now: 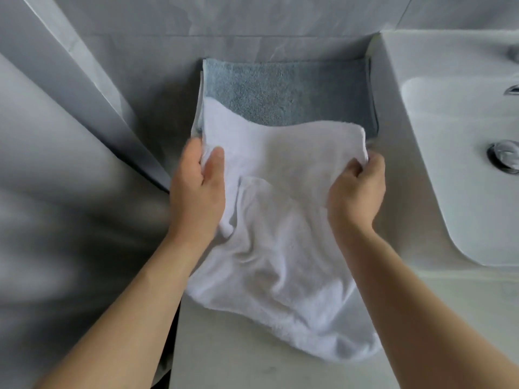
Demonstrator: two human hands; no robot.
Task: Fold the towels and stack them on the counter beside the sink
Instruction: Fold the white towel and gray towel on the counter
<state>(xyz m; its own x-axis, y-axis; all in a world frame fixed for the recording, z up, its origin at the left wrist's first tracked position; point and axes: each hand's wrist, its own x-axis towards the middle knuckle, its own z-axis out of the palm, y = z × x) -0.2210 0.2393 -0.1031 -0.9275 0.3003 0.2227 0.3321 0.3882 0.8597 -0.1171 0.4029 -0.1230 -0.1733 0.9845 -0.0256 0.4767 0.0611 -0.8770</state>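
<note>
A white towel [286,220] lies rumpled across the counter [224,346], its far edge lapping over a folded grey-blue towel [286,91] that sits flat against the back wall. My left hand [196,192] grips the white towel's far left corner, thumb on top. My right hand [356,189] pinches its far right corner with curled fingers. The towel's near part sags in folds toward the counter's front.
A white sink basin [463,164] with a chrome drain plug [504,160] lies to the right; chrome tap parts show at the right edge. Grey tiled walls rise behind and to the left. The counter's left edge drops off beside my left forearm.
</note>
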